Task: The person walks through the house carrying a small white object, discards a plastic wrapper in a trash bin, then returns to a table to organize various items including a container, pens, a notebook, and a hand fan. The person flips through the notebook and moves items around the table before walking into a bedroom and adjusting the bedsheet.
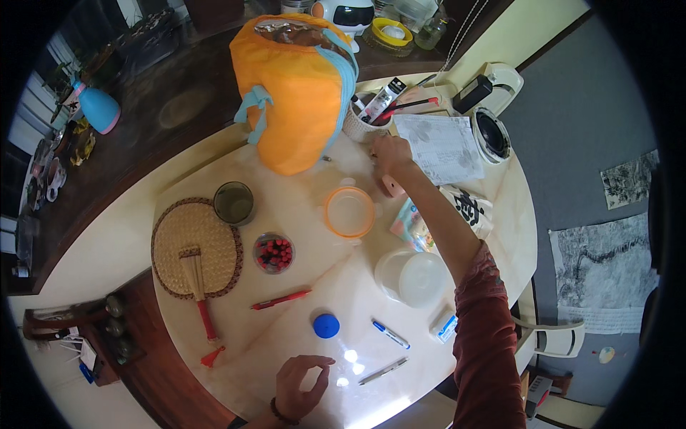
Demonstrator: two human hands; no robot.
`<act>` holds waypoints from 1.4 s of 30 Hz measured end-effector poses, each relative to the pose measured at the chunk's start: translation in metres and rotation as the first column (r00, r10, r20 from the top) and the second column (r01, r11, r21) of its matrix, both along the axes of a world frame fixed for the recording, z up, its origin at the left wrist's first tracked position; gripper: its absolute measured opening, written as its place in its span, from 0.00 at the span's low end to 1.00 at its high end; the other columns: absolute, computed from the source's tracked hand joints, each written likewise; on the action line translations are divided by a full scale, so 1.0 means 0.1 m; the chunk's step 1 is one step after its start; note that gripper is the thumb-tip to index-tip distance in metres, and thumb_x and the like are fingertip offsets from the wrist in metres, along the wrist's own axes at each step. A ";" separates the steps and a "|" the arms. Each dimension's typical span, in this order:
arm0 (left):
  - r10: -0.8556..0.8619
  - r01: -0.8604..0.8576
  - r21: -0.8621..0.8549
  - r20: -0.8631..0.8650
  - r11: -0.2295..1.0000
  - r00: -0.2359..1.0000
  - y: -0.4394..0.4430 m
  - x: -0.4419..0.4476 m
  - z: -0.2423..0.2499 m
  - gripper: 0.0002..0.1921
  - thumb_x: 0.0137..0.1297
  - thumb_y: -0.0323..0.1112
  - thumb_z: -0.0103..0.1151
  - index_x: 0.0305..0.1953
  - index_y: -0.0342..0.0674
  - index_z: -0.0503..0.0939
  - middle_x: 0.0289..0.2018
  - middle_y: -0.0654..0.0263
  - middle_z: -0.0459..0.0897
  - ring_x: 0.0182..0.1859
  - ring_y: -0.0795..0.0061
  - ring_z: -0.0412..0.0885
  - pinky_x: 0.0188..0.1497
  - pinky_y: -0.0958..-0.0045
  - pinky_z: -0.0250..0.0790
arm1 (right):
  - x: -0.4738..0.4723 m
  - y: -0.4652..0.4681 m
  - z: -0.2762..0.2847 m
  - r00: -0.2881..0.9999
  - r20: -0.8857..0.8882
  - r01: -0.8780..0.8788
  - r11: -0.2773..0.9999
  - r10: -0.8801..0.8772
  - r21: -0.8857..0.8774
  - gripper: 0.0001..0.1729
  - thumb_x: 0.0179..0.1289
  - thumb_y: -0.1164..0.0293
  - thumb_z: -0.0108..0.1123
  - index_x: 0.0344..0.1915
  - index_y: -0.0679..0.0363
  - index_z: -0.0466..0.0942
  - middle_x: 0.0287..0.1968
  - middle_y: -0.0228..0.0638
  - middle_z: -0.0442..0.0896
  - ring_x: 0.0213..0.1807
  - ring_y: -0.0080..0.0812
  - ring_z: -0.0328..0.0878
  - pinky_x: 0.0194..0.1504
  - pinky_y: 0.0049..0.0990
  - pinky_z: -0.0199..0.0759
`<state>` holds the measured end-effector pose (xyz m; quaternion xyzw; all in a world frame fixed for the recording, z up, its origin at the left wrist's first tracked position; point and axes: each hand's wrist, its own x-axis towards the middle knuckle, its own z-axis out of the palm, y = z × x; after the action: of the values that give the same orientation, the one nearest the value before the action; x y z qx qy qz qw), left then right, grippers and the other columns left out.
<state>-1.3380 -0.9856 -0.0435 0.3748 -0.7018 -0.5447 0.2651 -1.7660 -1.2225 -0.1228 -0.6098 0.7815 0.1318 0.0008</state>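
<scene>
My right hand point(390, 154) reaches across the table to the foot of a woven pen cup point(366, 127). Its fingers curl downward, so I cannot tell whether they hold anything. A small pink object point(395, 185) sits just below that wrist. Near the front edge, my left hand point(301, 379) hovers with thumb and forefinger curved, nothing between them. Closest to it is a round blue cap point(326, 326). A blue-capped marker point(391, 334) and a slim grey pen point(383, 371) lie to its right. Farther up lies a red pen point(281, 300).
An orange cooler bag point(292, 102) stands at the back. A woven fan point(187, 230), dark glass point(233, 203), cup of red-tipped sticks point(274, 253) and orange-rimmed lid point(349, 213) are left and centre. A translucent tub point(420, 280), eraser point(444, 326) and printed sheet point(439, 145) are right.
</scene>
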 end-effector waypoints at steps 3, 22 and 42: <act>-0.038 0.039 -0.030 0.030 0.999 0.999 -0.03 0.07 -0.02 0.12 0.54 0.22 0.64 0.40 0.43 0.83 0.37 0.65 0.87 0.37 0.64 0.83 0.40 0.67 0.73 | -0.04 0.02 0.07 0.999 -0.035 0.042 0.999 -0.041 0.011 0.22 0.41 0.56 0.77 0.36 0.55 0.85 0.41 0.40 0.87 0.45 0.43 0.86 0.47 0.38 0.81; -0.061 0.059 0.034 0.042 0.998 0.997 -0.05 0.18 -0.28 0.11 0.59 0.25 0.63 0.43 0.44 0.81 0.35 0.67 0.85 0.38 0.68 0.83 0.42 0.67 0.73 | -0.45 -0.04 -0.13 0.887 0.425 -0.173 0.983 0.181 -0.058 0.21 0.45 0.67 0.71 0.44 0.54 0.85 0.44 0.41 0.86 0.47 0.46 0.83 0.51 0.37 0.77; 0.476 -0.357 -0.315 0.580 0.880 0.661 -1.12 1.44 -1.19 0.20 0.62 0.40 0.63 0.51 0.38 0.71 0.46 0.56 0.77 0.45 0.50 0.79 0.47 0.54 0.72 | 0.45 2.64 1.38 0.602 0.798 0.466 0.825 -0.031 -0.320 0.12 0.65 0.77 0.64 0.48 0.63 0.83 0.41 0.32 0.87 0.41 0.22 0.82 0.41 0.23 0.77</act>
<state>-1.1936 -1.0976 -0.1623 0.6642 -0.6886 -0.2441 0.1581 -1.7210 -0.9586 0.0150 -0.4652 0.7917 -0.3462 0.1924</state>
